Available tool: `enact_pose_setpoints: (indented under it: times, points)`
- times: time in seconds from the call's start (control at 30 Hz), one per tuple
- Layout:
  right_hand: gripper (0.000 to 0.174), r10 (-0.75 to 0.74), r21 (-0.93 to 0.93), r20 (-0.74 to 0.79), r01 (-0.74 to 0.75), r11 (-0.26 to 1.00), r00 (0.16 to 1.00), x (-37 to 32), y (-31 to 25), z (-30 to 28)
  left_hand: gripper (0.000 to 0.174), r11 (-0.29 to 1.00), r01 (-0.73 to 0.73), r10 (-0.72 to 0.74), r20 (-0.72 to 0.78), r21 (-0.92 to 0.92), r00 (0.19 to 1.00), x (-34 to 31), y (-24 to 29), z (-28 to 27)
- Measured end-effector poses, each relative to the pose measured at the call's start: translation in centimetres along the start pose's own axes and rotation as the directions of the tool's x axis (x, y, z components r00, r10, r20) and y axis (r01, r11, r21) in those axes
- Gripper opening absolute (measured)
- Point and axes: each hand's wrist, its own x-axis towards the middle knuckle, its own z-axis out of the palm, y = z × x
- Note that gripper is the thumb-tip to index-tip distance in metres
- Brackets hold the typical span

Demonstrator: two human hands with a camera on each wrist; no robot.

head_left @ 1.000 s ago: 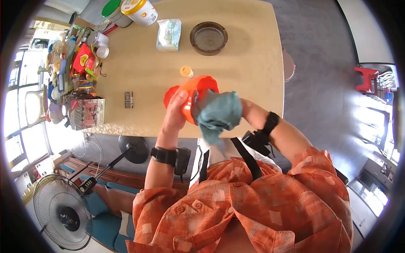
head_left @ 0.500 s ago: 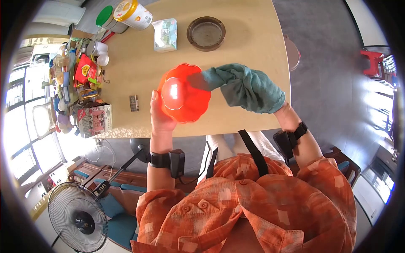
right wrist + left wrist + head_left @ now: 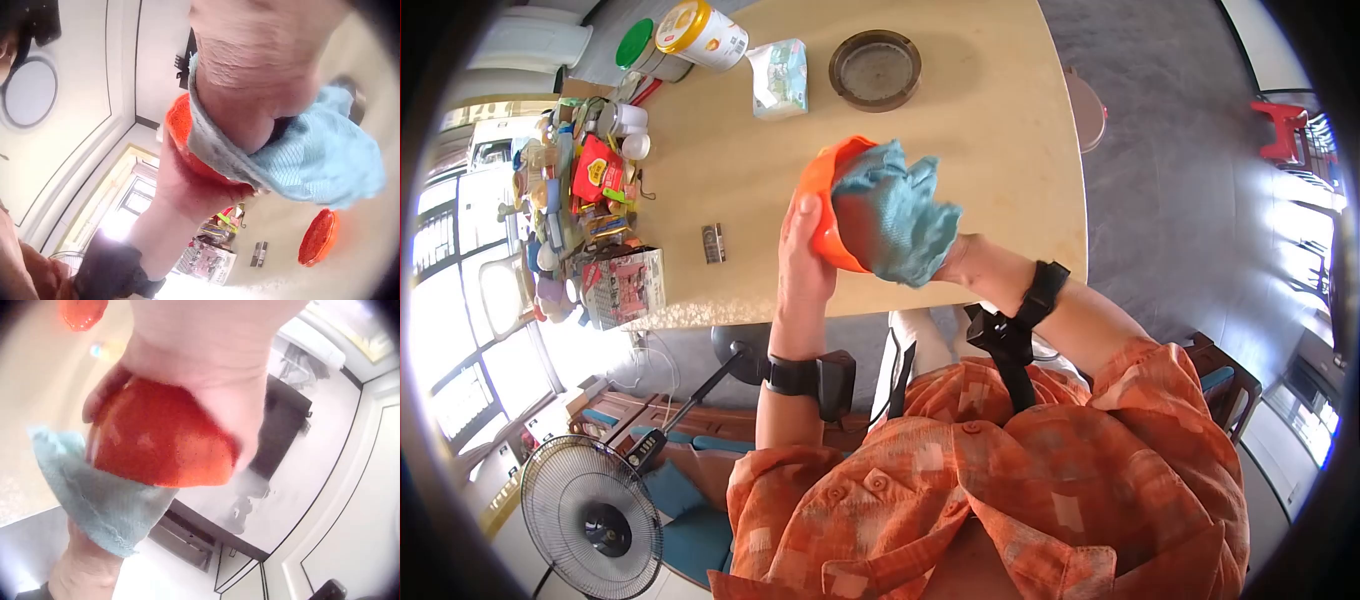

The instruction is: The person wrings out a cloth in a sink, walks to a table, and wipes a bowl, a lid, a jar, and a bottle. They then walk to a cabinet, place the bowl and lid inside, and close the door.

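An orange bowl with a scalloped rim (image 3: pixel 830 240) is held up over the table's near side. My left hand (image 3: pixel 802 255) grips it from outside, fingers and thumb wrapped around its wall, as the left wrist view also shows. A teal cloth (image 3: pixel 900 220) covers my right hand (image 3: pixel 250 109) and is pushed into the bowl's mouth. The cloth hides the right fingers, and its loose edge hangs around the wrist. In the right wrist view a second orange bowl (image 3: pixel 319 237) rests on the table behind. A small yellow item (image 3: pixel 111 350) shows in the left wrist view.
On the table (image 3: pixel 1000 160) stand a round ashtray (image 3: pixel 875 75), a tissue pack (image 3: pixel 782 80), a white tub with a yellow lid (image 3: pixel 705 38) and a green-lidded tub (image 3: pixel 650 50). A small flat packet (image 3: pixel 714 243) lies left. Packaged goods crowd the left edge beside a printed box (image 3: pixel 622 285).
The cloth-covered right hand has moved left, from the bowl's edge into its mouth. The left hand has turned the bowl so its opening faces right, toward the cloth.
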Motion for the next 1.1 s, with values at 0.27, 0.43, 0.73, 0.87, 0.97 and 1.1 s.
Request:
enact_pose_setpoints:
  times: [0.27,0.43,0.73,0.87,0.97,1.1]
  points:
    - [0.016,-0.323,-0.656,0.618,0.697,0.291,0.717,-1.7,1.6,-2.4,0.079,0.886,-0.068,0.076,0.001,0.459,0.997,-0.3,-0.3,0.4]
    - [0.014,-0.354,-0.611,0.729,0.79,0.05,0.586,-4.2,2.4,-1.0,0.09,0.959,-0.124,0.102,0.097,0.255,0.99,-1.0,-0.9,0.0]
    - [0.021,-0.283,-0.541,0.833,0.594,-0.595,0.475,-2.5,5.6,-5.8,0.056,0.991,0.129,-0.126,0.104,-0.029,0.987,-0.7,-1.8,-0.2]
    - [0.033,-0.275,-0.668,0.635,0.692,0.275,0.722,1.6,6.9,-9.8,0.047,0.965,0.247,-0.244,0.042,-0.082,0.969,-0.3,-2.1,-0.8]
    - [0.032,-0.378,-0.733,0.609,0.677,0.068,0.698,0.3,6.9,-7.4,0.048,0.959,0.247,-0.247,0.017,-0.136,0.969,0.2,-2.4,-1.5]
    - [0.036,-0.276,-0.675,0.536,0.209,-0.707,0.798,-4.6,4.6,-0.4,0.053,0.987,0.15,-0.149,0.022,-0.062,0.989,-0.3,-2.0,0.0]
